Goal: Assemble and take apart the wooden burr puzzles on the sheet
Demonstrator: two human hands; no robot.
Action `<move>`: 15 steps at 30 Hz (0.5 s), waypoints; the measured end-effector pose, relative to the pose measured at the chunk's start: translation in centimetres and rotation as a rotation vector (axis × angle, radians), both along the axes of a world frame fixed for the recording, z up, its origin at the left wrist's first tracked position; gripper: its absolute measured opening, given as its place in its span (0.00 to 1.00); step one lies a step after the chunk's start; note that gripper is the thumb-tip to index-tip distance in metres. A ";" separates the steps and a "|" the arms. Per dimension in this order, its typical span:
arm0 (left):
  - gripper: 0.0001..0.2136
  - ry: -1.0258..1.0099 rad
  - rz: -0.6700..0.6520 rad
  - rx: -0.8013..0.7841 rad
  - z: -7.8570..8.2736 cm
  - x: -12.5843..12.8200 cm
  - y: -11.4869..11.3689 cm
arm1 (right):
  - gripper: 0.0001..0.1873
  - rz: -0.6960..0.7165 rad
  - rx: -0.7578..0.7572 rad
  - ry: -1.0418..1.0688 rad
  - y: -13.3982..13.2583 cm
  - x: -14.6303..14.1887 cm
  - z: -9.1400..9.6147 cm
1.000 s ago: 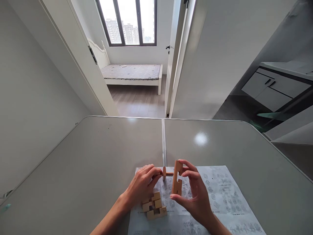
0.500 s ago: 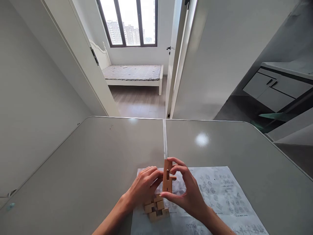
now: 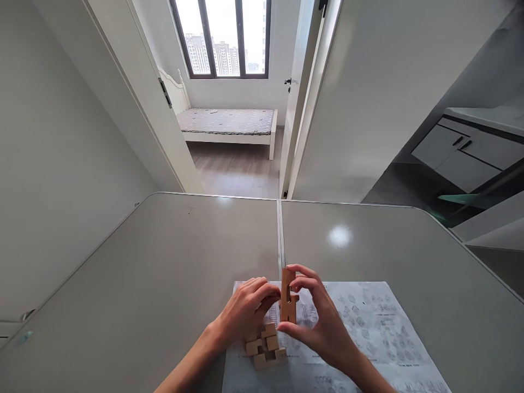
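My right hand [image 3: 321,311] grips an upright slotted wooden puzzle piece [image 3: 286,310], thumb below and fingertips at its top and right side. A second, smaller wooden puzzle piece [image 3: 295,298] crosses it and sticks out on the right. My left hand [image 3: 251,303] has its fingers closed at the left side of the slotted piece, seemingly on the smaller one, whose far end they hide. Below my left hand stands an interlocked cluster of wooden blocks [image 3: 270,343], partly covered by that hand. A printed sheet with line drawings [image 3: 380,333] lies under the blocks.
The grey tabletop [image 3: 213,245] has a seam [image 3: 280,229] down its middle and a raised-looking metal edge. Beyond it a doorway opens on a bed [image 3: 229,121] below a window. A white cabinet [image 3: 462,153] stands at the right.
The whole view has shifted slightly, so everything sits a little further right. The slotted piece has turned a little in my right hand. Both hands keep their hold.
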State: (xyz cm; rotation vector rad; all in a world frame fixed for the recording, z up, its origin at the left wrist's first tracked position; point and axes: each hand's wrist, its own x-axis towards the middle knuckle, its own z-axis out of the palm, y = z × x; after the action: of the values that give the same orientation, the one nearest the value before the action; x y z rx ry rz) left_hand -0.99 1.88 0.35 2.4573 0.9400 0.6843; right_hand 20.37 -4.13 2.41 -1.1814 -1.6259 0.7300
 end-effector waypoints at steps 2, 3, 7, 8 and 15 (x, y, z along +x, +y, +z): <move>0.12 -0.008 -0.001 0.002 0.0 0.0 0.0 | 0.27 0.012 -0.012 0.005 0.1 0.0 0.3; 0.12 -0.013 -0.001 0.003 0.0 0.0 0.0 | 0.27 0.021 -0.022 0.003 0.2 0.0 0.5; 0.11 -0.021 -0.005 0.004 0.1 0.0 0.1 | 0.27 0.061 -0.078 -0.006 0.4 0.0 0.9; 0.10 -0.025 -0.005 0.005 0.1 0.0 0.1 | 0.27 0.070 -0.103 0.005 0.4 -0.1 0.7; 0.09 -0.046 -0.022 -0.058 -0.2 -0.1 -0.2 | 0.29 0.104 -0.205 0.095 0.2 0.0 -1.1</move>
State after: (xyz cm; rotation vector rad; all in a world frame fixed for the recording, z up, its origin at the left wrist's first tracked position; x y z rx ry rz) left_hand -1.05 1.72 0.14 2.3875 0.9017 0.6940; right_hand 20.36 -3.98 1.30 -1.1925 -1.5704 1.0244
